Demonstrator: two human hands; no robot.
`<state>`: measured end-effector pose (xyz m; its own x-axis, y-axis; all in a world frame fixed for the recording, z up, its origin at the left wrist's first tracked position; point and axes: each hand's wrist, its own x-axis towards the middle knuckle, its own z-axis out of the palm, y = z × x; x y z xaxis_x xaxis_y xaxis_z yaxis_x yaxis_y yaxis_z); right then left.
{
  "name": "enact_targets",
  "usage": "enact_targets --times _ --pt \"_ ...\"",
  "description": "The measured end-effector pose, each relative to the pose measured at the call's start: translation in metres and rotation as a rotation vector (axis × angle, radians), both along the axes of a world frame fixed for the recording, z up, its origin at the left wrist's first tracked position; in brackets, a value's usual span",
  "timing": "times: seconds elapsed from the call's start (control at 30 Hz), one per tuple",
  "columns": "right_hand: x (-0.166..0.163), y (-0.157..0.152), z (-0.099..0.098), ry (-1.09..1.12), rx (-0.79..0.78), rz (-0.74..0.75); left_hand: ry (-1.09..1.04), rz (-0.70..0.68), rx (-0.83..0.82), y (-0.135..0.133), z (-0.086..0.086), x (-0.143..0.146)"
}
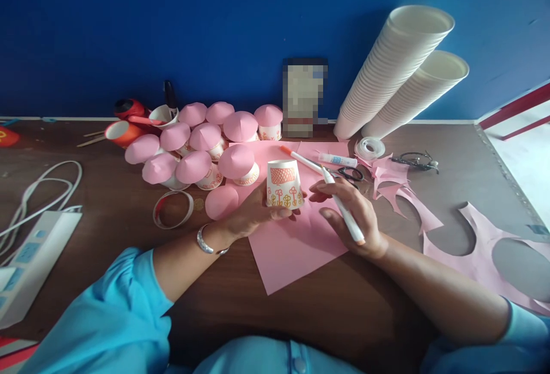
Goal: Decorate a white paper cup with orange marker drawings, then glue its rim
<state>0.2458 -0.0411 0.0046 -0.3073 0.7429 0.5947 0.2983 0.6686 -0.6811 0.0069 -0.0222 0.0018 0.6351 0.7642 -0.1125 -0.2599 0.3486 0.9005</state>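
Dozen-ish capped cups [206, 145] done mid-frame; left hand [253, 215] fingers grip an uncapped cup [282, 184], right hand [368, 224] pinches a marker [344, 211].

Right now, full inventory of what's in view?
decorated paper cup: one, white with orange-pink drawings, upside down in left hand
marker: one, white, in right hand
second marker: one, white with orange cap, lying on pink sheet
pink sheet: one, pink, under both hands
pink-capped cups: about ten, white with pink caps, clustered back left
pink circle: one, pink, beside the cluster
cup stacks: two, white, leaning at back right
tape roll: one, clear, right of centre
pink offcuts: several, pink, right
power strip: one, white, far left
left hand: holds cup
right hand: holds marker
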Motion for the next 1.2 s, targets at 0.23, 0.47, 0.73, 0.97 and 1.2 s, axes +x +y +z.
enact_targets --times 0.23,0.47,0.73,0.97,1.2 --pt "0.006 0.001 0.008 0.044 0.067 -0.124 -0.008 0.051 -0.007 -0.001 0.005 0.0" --pt "0.004 -0.004 0.01 0.194 -0.161 -0.077 -0.039 0.081 -0.005 0.0 0.0 0.002" --pt "0.004 -0.006 0.012 0.137 -0.061 -0.054 -0.014 0.068 0.127 0.001 0.002 0.003" --pt "0.005 -0.003 0.015 0.123 -0.035 -0.061 0.041 0.08 0.07 0.001 0.008 0.005" --pt "0.002 -0.005 0.013 0.12 -0.072 -0.086 0.005 0.063 0.036 0.002 0.005 0.003"
